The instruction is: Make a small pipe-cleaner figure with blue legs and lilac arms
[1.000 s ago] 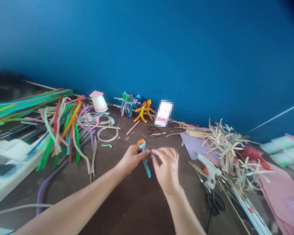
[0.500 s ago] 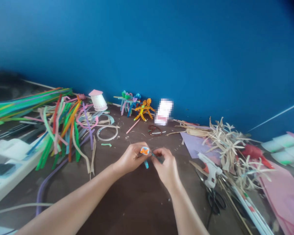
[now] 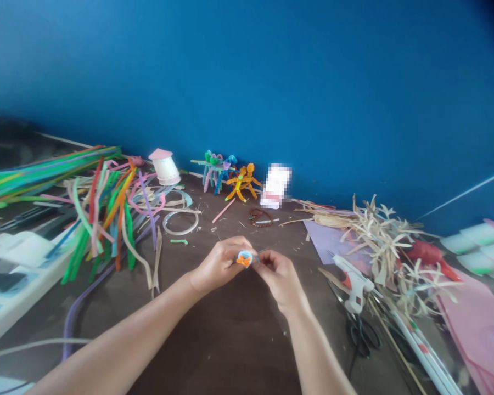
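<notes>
Between my hands, over the middle of the table, is a small blue-and-orange pipe cleaner piece (image 3: 244, 259), with orange in the centre and a light blue rim. My left hand (image 3: 220, 266) is closed on it from the left, thumb and forefinger pinching its edge. From the right, my right hand (image 3: 278, 274) pinches at its blue edge, and the fingertips of both hands nearly meet. What exactly lies between the right fingertips is partly hidden. Farther back stand several pipe cleaner figures (image 3: 241, 184), orange, yellow, blue and green.
Loose coloured pipe cleaners (image 3: 107, 214) and a white power strip (image 3: 24, 302) lie left. At right are a glue gun (image 3: 354, 282), black-handled scissors (image 3: 364, 337), dried husk strips (image 3: 379, 241) and pink sheets (image 3: 477, 318). A beaded bracelet (image 3: 260, 218) and clear tape ring (image 3: 181, 223) lie ahead.
The short blue end that hung below the piece between my hands no longer shows. The orange centre has turned and dropped slightly; both hands stay in nearly the same place.
</notes>
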Demonstrator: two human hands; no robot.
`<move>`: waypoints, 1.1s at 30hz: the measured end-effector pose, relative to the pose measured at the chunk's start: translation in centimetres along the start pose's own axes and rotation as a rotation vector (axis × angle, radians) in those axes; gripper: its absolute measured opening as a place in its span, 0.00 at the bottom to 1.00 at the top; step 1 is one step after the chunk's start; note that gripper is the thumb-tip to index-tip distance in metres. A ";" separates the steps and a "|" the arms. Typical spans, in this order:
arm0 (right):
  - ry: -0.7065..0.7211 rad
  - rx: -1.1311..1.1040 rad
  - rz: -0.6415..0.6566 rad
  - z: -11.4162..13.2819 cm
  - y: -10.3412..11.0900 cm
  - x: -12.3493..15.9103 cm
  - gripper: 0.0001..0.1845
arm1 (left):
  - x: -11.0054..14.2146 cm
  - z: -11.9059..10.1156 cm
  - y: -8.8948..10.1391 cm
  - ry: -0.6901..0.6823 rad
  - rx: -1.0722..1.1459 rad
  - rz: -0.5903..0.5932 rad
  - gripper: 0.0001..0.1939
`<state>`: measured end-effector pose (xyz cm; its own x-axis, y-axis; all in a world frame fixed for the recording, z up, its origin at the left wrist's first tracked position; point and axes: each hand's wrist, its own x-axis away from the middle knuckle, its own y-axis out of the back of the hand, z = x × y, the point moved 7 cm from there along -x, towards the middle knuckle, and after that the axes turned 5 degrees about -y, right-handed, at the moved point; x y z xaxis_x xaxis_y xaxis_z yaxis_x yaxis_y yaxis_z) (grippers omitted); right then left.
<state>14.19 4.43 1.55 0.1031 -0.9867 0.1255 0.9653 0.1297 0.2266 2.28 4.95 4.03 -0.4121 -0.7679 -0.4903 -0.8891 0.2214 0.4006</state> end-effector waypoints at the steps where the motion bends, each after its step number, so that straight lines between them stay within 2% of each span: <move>1: -0.024 -0.049 0.027 -0.2 -0.2 0.0 0.06 | 0.0 0.0 0.0 0.010 0.018 0.001 0.11; 5: -0.090 -0.245 0.153 -0.5 -1.0 0.2 0.07 | -0.1 0.1 0.0 0.053 0.104 0.004 0.10; 8: -0.115 -0.310 0.193 -0.7 -1.3 0.3 0.06 | 0.0 0.9 -0.2 0.152 0.216 -0.010 0.09; 11: -0.134 -0.329 0.159 -1.2 -1.3 0.1 0.06 | 0.4 2.5 -0.8 0.319 0.386 -0.053 0.09; 15: -0.142 -0.336 0.068 -1.9 -1.2 -0.4 0.05 | 1.2 4.5 -1.8 0.532 0.696 -0.191 0.10; 20: -0.103 -0.312 0.025 -1.8 -1.0 -0.5 0.04 | 1.6 5.4 -2.9 0.628 0.965 -0.265 0.09; 25: -0.136 -0.269 0.026 -2.3 -1.1 -0.6 0.09 | 2.0 5.9 -3.2 0.694 1.028 -0.329 0.11; 30: -0.141 -0.332 0.058 -2.6 -1.7 -0.5 0.09 | 2.2 5.9 -3.6 0.721 1.017 -0.283 0.13; 33: -0.103 -0.256 0.055 -2.3 -1.7 -0.4 0.09 | 2.2 6.0 -3.4 0.720 0.956 -0.284 0.13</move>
<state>13.09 4.37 -1.10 0.1452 -0.9620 0.2310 0.9894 0.1414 -0.0331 3.20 6.12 -3.08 -0.2456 -0.9501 0.1923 -0.8422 0.1110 -0.5275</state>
